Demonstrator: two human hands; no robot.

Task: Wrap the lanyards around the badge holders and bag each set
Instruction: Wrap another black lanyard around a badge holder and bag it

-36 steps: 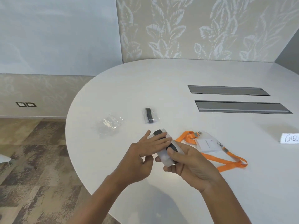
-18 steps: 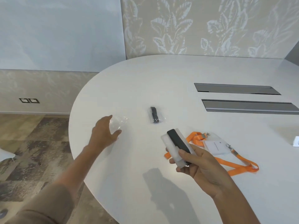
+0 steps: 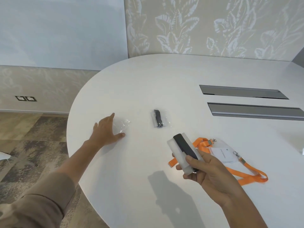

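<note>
My right hand (image 3: pixel 212 176) holds a clear badge holder with a black lanyard wrapped around it (image 3: pixel 184 151), lifted above the white table (image 3: pixel 148 83). My left hand (image 3: pixel 107 130) lies flat with spread fingers on a pile of empty clear plastic bags (image 3: pixel 122 125) near the table's left edge. A bagged set with a black lanyard (image 3: pixel 158 118) lies further back in the middle. An orange lanyard (image 3: pixel 246 171) clipped to a clear badge holder with a white card (image 3: pixel 222 153) lies loose on the table behind my right hand.
Two grey recessed cable hatches (image 3: pixel 253 111) are set into the table at the right. The rounded table edge runs close to my left arm, with carpeted floor (image 3: pixel 32 137) beyond. A small white card (image 3: pixel 303 151) shows at the far right edge.
My left hand left the wrapped holder and reached out left onto the pile of clear bags. My right hand stays shut on the wrapped set, held slightly higher.
</note>
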